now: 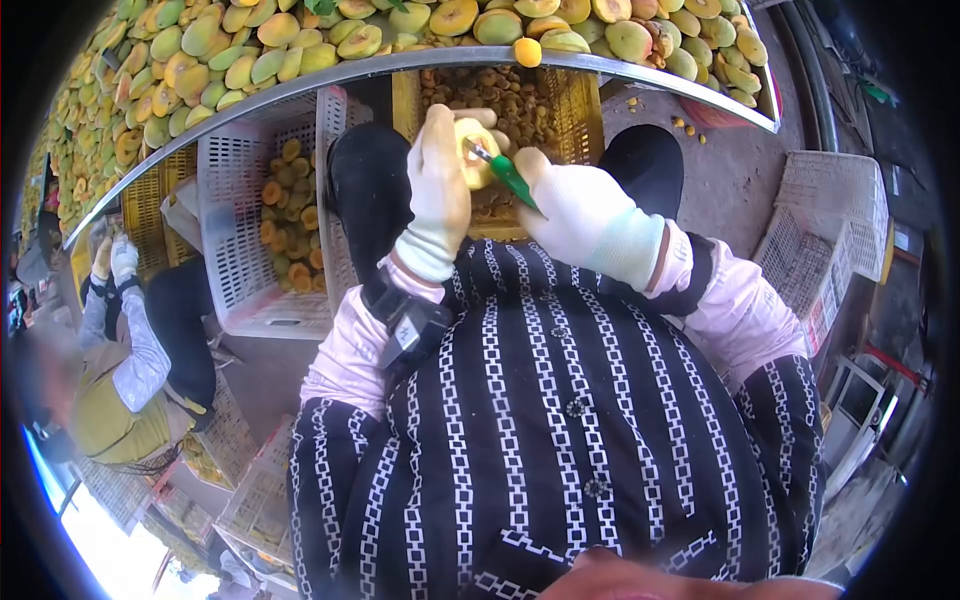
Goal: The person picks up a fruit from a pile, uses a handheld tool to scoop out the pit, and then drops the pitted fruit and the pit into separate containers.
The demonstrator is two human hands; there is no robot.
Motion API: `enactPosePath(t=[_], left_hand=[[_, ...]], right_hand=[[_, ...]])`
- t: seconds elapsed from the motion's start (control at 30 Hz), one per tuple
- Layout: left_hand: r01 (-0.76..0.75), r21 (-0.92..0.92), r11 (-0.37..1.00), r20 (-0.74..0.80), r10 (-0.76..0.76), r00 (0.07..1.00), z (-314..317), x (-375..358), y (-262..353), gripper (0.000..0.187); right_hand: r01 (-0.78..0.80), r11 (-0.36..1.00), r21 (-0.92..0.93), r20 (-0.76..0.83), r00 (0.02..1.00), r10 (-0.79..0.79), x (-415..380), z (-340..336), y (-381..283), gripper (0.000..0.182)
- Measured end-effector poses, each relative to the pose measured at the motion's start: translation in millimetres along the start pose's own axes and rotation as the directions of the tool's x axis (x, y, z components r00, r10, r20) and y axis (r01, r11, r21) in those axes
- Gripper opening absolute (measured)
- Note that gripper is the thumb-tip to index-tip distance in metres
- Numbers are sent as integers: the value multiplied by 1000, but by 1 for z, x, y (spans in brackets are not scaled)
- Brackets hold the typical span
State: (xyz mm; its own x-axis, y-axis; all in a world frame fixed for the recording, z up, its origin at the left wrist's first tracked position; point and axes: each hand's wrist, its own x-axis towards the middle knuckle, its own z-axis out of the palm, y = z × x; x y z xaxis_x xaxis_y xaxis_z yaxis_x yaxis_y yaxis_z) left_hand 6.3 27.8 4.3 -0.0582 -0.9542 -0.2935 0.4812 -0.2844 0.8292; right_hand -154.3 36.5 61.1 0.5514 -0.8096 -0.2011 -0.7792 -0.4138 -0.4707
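Note:
My left hand (438,185), in a white glove, grips a pale yellow fruit (474,158) in front of my chest. My right hand (575,205), also gloved, holds a green-handled knife (510,175) whose tip is set into the fruit. Both hands hover over a yellow crate (580,115) that holds brown pits and scraps. A long table (330,72) above is heaped with green and yellow fruit, and one yellow fruit (527,51) sits at its metal edge.
A white crate (235,200) of cut orange fruit halves stands to the left. Another person (130,360) in gloves works at the far left. Empty white crates (830,230) stand on the concrete floor at the right.

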Motion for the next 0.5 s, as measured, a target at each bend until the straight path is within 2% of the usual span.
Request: enactPosePath(t=[0.03,0.07,0.1,0.17,0.2,0.27,0.3,0.33,0.4,0.47,0.5], left_hand=[[-206,109,973,-90,216,972,2,1,-4,56],[-208,109,972,-88,217,972,1,2,-2,56],[-258,191,947,-38,270,962,-2,2,1,53],[-387,284,877,81,380,921,-11,2,-1,48],[-384,285,878,78,378,923,-16,2,0,48],[-394,270,878,160,363,918,-22,2,4,46],[-245,235,941,128,220,967,-23,-1,9,44],[-241,237,941,130,215,968,-22,-4,8,44],[-22,33,999,66,19,998,-19,-7,4,42],[-25,46,999,24,24,999,-23,-6,-3,43],[75,-113,991,29,-72,997,-25,-3,-4,43]], right_hand=[[31,999,41,1,1000,-31,3,0,0,27],[63,995,80,-2,998,-63,6,-1,1,30],[64,995,80,-3,998,-64,10,-2,2,30],[-53,976,210,158,987,20,15,-8,-1,30],[-54,976,213,160,987,19,17,-17,-7,30],[-410,815,410,485,854,186,22,-36,-20,30],[-411,813,413,485,855,187,22,-34,-18,30],[-395,829,396,470,863,186,23,-31,-15,33],[-378,845,378,456,870,185,22,-22,-11,36],[-270,889,370,384,916,119,20,-5,-9,36],[-214,907,363,348,934,81,19,-1,-10,36]])
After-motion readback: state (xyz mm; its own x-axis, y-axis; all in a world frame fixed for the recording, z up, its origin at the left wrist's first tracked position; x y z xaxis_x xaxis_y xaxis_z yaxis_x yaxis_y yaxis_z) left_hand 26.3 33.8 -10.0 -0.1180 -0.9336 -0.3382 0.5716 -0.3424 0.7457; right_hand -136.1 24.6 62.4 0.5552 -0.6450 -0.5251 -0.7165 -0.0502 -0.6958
